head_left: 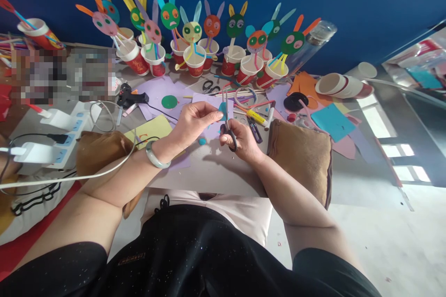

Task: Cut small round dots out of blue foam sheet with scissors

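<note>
In the middle of the head view, my left hand [195, 123] pinches a small piece of blue paper [222, 109] between thumb and fingers. My right hand [242, 139] is wrapped round the dark handles of a pair of scissors [227, 118]. Their blades point away from me and lie at the blue paper's right side; I cannot tell whether they are parted. A small blue scrap [202, 141] lies on the table below my hands. Past them are sheets of purple paper [153, 90] with a green paper circle [169, 102] on top.
Red-and-white paper cups [195, 62] with rabbit-faced paper figures line the blue wall. A glue gun [130, 97] and a white power strip [71, 134] with cables are at left. To the right are a brown cushion [300, 158], a yellow glue stick or marker [256, 117] and stacked cups [343, 86].
</note>
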A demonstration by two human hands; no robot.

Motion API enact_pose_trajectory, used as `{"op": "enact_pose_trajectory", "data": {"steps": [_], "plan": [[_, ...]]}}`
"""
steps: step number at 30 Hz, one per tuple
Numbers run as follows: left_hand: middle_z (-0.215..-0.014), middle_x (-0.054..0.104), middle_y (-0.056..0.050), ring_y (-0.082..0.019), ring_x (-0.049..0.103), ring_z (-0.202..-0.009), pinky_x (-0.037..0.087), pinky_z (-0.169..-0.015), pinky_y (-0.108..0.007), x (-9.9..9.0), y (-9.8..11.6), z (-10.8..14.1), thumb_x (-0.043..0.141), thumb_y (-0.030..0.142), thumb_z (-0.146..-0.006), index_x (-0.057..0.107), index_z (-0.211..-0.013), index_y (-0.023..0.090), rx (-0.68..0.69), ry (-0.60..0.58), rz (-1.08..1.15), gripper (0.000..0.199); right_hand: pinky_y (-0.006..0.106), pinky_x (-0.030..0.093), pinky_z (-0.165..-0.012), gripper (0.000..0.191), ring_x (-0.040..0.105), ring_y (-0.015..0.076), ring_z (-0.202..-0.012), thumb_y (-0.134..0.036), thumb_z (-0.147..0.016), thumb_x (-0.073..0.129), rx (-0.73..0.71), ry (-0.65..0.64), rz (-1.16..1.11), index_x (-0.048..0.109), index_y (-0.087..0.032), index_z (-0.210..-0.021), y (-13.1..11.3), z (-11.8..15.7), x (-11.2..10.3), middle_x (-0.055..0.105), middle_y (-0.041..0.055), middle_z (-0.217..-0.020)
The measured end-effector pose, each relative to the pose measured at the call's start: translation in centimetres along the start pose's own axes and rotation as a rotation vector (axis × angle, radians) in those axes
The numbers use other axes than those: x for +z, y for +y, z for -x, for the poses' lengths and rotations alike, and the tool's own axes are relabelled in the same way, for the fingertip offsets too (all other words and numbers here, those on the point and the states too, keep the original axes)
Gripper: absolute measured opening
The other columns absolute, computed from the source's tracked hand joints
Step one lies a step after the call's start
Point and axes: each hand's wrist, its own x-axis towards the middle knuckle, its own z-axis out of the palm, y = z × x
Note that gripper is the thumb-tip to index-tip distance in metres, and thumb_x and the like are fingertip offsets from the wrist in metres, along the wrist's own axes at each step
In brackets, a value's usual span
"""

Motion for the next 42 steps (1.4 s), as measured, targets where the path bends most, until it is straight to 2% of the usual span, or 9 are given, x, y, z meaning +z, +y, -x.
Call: {"op": "enact_pose_trajectory", "data": {"steps": [15, 30, 36, 42], "plan": [[-0.065, 0.071, -0.001, -0.012, 0.058, -0.063, 0.046, -0.061, -0.027, 0.08, 0.01, -0.02, 0.097, 0.057, -0.063, 0.073, -0.067, 0.019, 0.002, 0.001, 0.028, 0.045, 0.03, 0.042, -0.058, 0.081, 0.054, 0.0146, -0.054, -0.103, -0.065, 0.067, 0.017, 0.018, -0.033, 0.056, -0.023, -0.074, 0.08, 0.03, 0.28, 0.064, -0.0003, -0.058], [-0.067, 0.072, -0.001, -0.011, 0.056, -0.062, 0.045, -0.06, -0.027, -0.01, -0.33, 0.09, 0.094, 0.061, -0.068, 0.075, -0.069, 0.02, 0.024, -0.011, 0.018, 0.046, 0.029, 0.043, -0.058, 0.08, 0.055, 0.0141, -0.053, -0.103, -0.066, 0.065, 0.023, 0.023, -0.034, 0.055, -0.023, -0.071, -0.24, 0.07, 0.54, 0.064, 0.0001, -0.058], [-0.065, 0.072, -0.001, -0.011, 0.057, -0.061, 0.045, -0.059, -0.028, 0.09, -0.11, 0.04, 0.097, 0.062, -0.064, 0.074, -0.069, 0.019, 0.016, -0.015, 0.046, 0.048, 0.029, 0.042, -0.058, 0.079, 0.054, 0.0148, -0.054, -0.102, -0.068, 0.066, 0.025, 0.023, -0.021, 0.055, -0.024, -0.073, 0.03, 0.03, 0.34, 0.064, -0.0001, -0.057], [-0.065, 0.071, -0.002, -0.012, 0.058, -0.062, 0.046, -0.061, -0.029, 0.1, 0.33, -0.02, 0.099, 0.053, -0.063, 0.074, -0.066, 0.018, -0.008, -0.003, 0.065, 0.043, 0.03, 0.04, -0.059, 0.078, 0.052, 0.0152, -0.056, -0.1, -0.07, 0.065, 0.009, 0.025, 0.029, 0.052, -0.024, -0.073, 0.34, -0.03, -0.11, 0.062, -0.0004, -0.058]]}}
